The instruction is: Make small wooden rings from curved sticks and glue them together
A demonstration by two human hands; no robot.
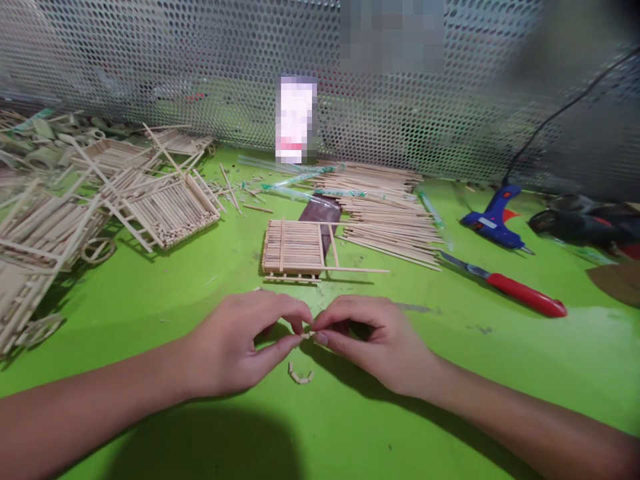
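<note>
My left hand (250, 337) and my right hand (367, 337) meet near the middle of the green table, thumb and forefinger of each pinched on small wooden pieces (307, 335) between them. Just below my fingertips lies a curved row of short wooden pieces (300, 380). Beyond my hands sits a small stick-built cart body (295, 247), its long shaft pointing right. Part of it rests near a dark brown block (325, 210).
Several stick carts (170, 207) crowd the left side. Loose sticks (385, 220) lie behind on the right, beside a red-handled knife (525, 293) and a blue glue gun (497, 220) with a cable. A perforated metal screen (200, 80) stands at the back.
</note>
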